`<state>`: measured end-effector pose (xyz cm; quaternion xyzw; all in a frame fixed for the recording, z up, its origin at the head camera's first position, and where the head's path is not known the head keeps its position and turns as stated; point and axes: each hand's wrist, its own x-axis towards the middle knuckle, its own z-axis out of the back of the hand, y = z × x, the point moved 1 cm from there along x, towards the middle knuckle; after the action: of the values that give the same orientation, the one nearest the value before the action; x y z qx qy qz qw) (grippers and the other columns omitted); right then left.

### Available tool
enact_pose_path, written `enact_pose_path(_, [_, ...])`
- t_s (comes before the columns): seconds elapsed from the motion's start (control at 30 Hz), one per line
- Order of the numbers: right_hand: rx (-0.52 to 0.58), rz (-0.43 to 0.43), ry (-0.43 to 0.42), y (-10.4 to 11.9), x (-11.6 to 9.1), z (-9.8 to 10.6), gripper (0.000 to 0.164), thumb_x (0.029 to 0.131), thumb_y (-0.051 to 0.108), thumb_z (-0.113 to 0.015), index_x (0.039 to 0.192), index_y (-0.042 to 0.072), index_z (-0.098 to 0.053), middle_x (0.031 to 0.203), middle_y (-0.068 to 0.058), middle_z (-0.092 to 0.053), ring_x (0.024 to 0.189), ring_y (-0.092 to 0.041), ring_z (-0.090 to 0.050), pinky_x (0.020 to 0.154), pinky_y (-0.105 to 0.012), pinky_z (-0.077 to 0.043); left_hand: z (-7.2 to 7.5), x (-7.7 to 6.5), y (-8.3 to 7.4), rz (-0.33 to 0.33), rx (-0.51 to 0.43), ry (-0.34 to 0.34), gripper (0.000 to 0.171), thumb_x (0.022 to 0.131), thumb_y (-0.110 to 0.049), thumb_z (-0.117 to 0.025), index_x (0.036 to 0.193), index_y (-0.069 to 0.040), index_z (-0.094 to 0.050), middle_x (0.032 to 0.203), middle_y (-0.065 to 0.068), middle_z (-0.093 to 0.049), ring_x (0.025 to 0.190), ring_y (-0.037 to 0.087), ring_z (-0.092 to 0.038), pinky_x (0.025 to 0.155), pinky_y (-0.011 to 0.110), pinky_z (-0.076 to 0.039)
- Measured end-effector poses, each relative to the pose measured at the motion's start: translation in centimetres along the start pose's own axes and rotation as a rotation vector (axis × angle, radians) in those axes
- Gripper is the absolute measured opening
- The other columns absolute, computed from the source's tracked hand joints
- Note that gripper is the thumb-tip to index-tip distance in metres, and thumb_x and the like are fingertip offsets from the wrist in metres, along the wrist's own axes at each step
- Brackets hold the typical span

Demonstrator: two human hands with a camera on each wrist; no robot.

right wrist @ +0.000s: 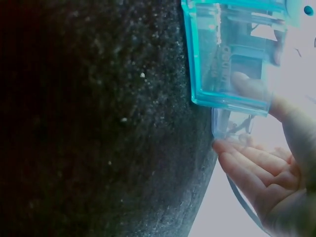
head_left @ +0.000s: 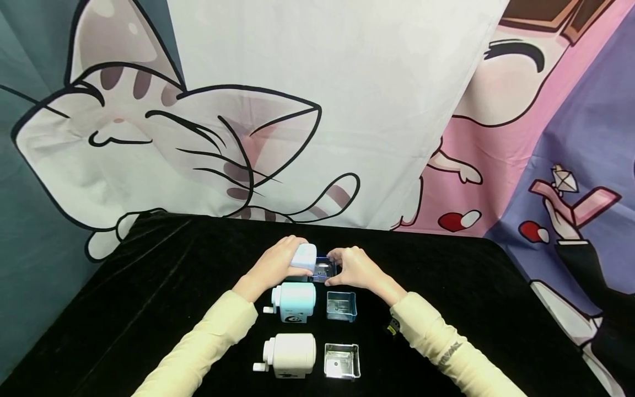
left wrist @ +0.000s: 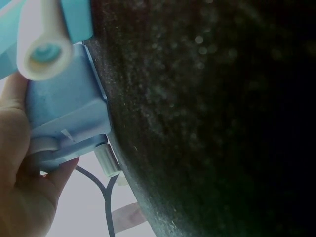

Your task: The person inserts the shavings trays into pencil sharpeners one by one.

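Note:
At the far end of the row, my left hand (head_left: 273, 263) grips a pale blue crank pencil sharpener (head_left: 305, 256), fingers over its far side and thumb on the near side. Its blue body (left wrist: 69, 98) and crank knob (left wrist: 107, 159) show in the left wrist view. Right beside it, the right hand (head_left: 358, 268) pinches a clear dark-blue shavings drawer (head_left: 324, 269) between thumb and fingers. The drawer's open end lies close against the sharpener's side. In the right wrist view, a nearer teal drawer (right wrist: 195, 64) partly covers the held drawer (right wrist: 220, 121).
Nearer me stand a turquoise sharpener (head_left: 297, 298) with a clear teal drawer (head_left: 341, 306) to its right, and a white sharpener (head_left: 295, 353) beside a colourless drawer (head_left: 342, 361). Black cloth (head_left: 149, 331) covers the table; a cartoon-printed curtain (head_left: 387, 110) hangs behind.

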<state>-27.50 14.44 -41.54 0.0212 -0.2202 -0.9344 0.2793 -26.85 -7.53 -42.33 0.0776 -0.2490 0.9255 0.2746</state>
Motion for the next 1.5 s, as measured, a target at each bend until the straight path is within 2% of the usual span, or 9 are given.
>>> enact_pose_path(0.5, [0.012, 0.027, -0.005, 0.4, 0.7, -0.3, 0.058, 0.066, 0.029, -0.087, 0.112, 0.000, -0.066, 0.104, -0.011, -0.072, 0.091, -0.019, -0.069, 0.081, -0.033, -0.056, -0.1, 0.0, 0.0, 0.003, -0.013, -0.004, 0.064, 0.073, -0.042, -0.081, 0.123, -0.011, -0.054, 0.110, 0.003, -0.058, 0.095, 0.017, -0.052, 0.081, 0.037, -0.051])
enact_pose_path(1.0, [0.032, 0.015, 0.030, 0.8, 1.4, -0.5, 0.061, 0.065, 0.032, -0.087, 0.112, 0.000, -0.066, 0.105, -0.012, -0.072, 0.093, -0.019, -0.070, 0.082, -0.033, -0.056, -0.2, 0.0, 0.1, -0.002, 0.005, 0.005, 0.065, 0.074, -0.045, -0.079, 0.124, -0.011, -0.054, 0.111, 0.003, -0.057, 0.096, 0.016, -0.052, 0.081, 0.036, -0.051])
enact_pose_path(1.5, [0.001, 0.038, 0.040, 1.3, 1.9, -0.6, 0.061, 0.066, 0.034, -0.086, 0.112, -0.001, -0.066, 0.104, -0.011, -0.072, 0.090, -0.018, -0.071, 0.079, -0.030, -0.057, -0.2, 0.0, 0.2, 0.007, 0.004, 0.007, 0.065, 0.074, -0.046, -0.078, 0.124, -0.012, -0.054, 0.111, 0.002, -0.057, 0.097, 0.016, -0.052, 0.083, 0.036, -0.050])
